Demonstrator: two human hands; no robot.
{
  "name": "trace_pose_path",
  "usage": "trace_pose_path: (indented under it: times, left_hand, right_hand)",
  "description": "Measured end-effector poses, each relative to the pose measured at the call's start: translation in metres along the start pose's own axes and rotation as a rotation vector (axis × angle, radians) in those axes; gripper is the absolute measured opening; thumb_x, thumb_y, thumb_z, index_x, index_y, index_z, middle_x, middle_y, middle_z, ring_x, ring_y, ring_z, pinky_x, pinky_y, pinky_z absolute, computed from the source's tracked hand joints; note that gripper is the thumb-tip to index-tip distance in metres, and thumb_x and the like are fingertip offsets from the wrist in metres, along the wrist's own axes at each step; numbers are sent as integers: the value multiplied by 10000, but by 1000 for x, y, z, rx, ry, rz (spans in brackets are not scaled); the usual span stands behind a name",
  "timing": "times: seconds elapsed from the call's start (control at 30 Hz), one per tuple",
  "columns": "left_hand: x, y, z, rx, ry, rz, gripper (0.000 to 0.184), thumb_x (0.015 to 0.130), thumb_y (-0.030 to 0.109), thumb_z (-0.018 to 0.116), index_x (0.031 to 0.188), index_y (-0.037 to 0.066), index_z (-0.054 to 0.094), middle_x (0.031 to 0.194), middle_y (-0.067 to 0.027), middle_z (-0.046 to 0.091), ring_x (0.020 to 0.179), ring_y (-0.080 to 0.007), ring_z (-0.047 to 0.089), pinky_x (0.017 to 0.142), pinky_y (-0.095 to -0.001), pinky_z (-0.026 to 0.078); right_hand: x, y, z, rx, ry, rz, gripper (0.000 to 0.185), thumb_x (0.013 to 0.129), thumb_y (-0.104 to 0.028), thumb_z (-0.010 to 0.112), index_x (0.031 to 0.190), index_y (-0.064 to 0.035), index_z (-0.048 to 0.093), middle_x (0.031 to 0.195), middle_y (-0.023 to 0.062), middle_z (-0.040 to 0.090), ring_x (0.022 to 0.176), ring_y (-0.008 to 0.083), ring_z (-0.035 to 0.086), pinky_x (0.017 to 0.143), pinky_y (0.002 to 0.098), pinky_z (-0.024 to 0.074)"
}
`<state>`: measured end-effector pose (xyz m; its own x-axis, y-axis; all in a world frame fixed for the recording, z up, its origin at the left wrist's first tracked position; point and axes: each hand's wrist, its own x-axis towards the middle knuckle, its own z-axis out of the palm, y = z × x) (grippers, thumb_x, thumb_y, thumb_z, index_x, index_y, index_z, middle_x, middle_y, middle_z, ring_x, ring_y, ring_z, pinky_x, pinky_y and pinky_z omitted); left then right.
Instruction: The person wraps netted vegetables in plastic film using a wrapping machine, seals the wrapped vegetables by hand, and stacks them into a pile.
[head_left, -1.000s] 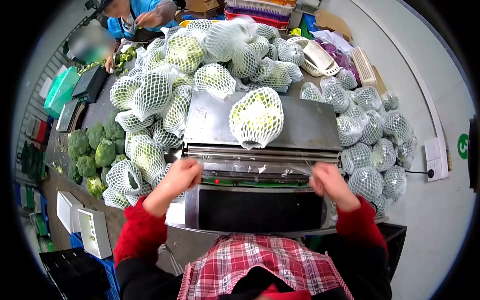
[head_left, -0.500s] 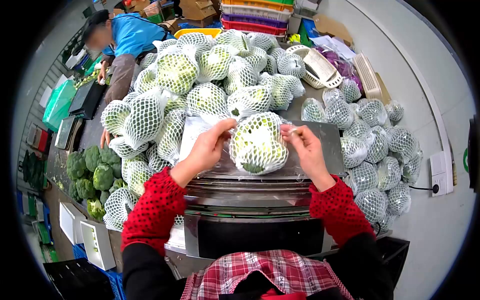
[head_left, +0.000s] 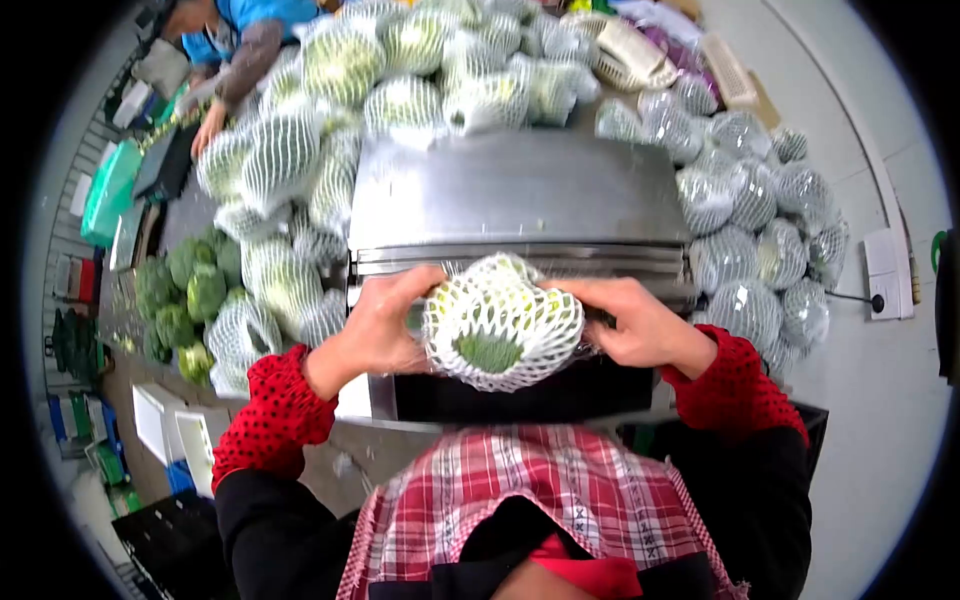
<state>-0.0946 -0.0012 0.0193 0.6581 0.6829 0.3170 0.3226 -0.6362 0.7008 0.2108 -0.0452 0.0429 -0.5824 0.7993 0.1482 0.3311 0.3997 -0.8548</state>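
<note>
A vegetable in a white foam net (head_left: pixel 503 322), with green showing at its lower side, is held between my two hands above the front of a metal wrapping machine (head_left: pixel 515 190). My left hand (head_left: pixel 388 322) grips its left side, thumb and fingers pressed to the net. My right hand (head_left: pixel 632 320) clasps the right side, its index finger reaching over the top edge. Clear film shows faintly by the fingers of both hands. The machine's dark front panel (head_left: pixel 520 398) lies beneath the vegetable.
Netted vegetables (head_left: pixel 400 105) are heaped behind and left of the machine. Film-wrapped ones (head_left: pixel 745 310) pile up on the right. Bare broccoli (head_left: pixel 205 290) lies at the left. A co-worker's hand (head_left: pixel 208 130) rests near a black scale (head_left: pixel 168 165). A white basket (head_left: pixel 630 58) stands at the back.
Both hands have drawn the netted vegetable from the machine's top toward my body and closed around its sides. The machine's top surface is now uncovered. The view has shifted.
</note>
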Motion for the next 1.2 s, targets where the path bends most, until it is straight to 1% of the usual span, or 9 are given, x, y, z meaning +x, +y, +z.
trace_pose_path:
  times: [0.1,0.2,0.27,0.37,0.53,0.73,0.87,1.07,1.2]
  left_hand:
    - [-72,27,40,-569,-112,-436,748,522,235,931,1113,-35,560,998,-76,668,890,-149,632,819,-314,518]
    - [-119,46,60,-1053,-47,-828,749,637,158,862,1255,-63,502,1076,-78,639,935,-146,607,829,-296,507]
    - [-149,49,58,-1248,35,-977,543,889,289,584,1289,-57,465,1139,-160,627,1005,-247,621,862,-338,511]
    - [-179,55,67,-1762,354,-914,574,966,448,339,1226,-37,501,1146,-271,597,1035,-384,608,890,-406,511]
    - [-199,68,79,-1390,658,-955,230,967,178,524,1008,-33,604,1061,-197,643,912,-288,670,723,-322,571]
    - [-217,69,87,-1005,840,-1016,268,975,225,523,965,-26,615,1010,-174,659,852,-237,663,766,-332,545]
    - [-222,68,96,-977,878,-917,287,984,221,482,972,-31,619,959,-154,667,876,-229,647,838,-335,509]
    - [-216,69,94,-1005,1067,-965,277,990,250,474,850,21,543,716,-93,595,605,-187,590,593,-317,514]
    - [-201,69,92,-892,1083,-993,322,996,316,470,777,80,456,552,-12,403,420,-119,404,375,-265,351]
  right_hand:
    - [-54,9,51,443,-131,385,339,909,-10,479,1244,33,516,961,88,658,805,110,585,744,246,473]
    - [-91,7,78,1211,34,711,378,1018,-194,375,1250,76,503,982,183,656,881,228,647,789,316,516]
    - [-103,-6,92,1375,217,525,369,1017,-144,367,1313,60,448,1066,219,633,915,266,658,806,364,534]
    - [-101,-20,110,782,361,419,413,935,33,501,1342,-8,448,1081,176,633,945,227,656,779,304,542]
    - [-75,8,139,322,596,463,113,931,-49,545,977,20,621,692,34,607,551,68,568,488,203,452]
    - [-66,28,93,521,775,546,243,970,-209,527,939,15,617,696,31,593,579,75,557,516,219,463]
    - [-45,11,93,240,228,548,268,943,-220,561,851,12,659,720,10,616,634,56,533,583,200,437]
    - [-12,13,111,517,623,591,217,900,-180,624,773,-5,643,581,-16,546,484,38,480,432,210,374]
    - [-4,20,112,565,720,547,200,937,-193,591,830,-31,638,576,-18,527,441,25,445,369,180,303]
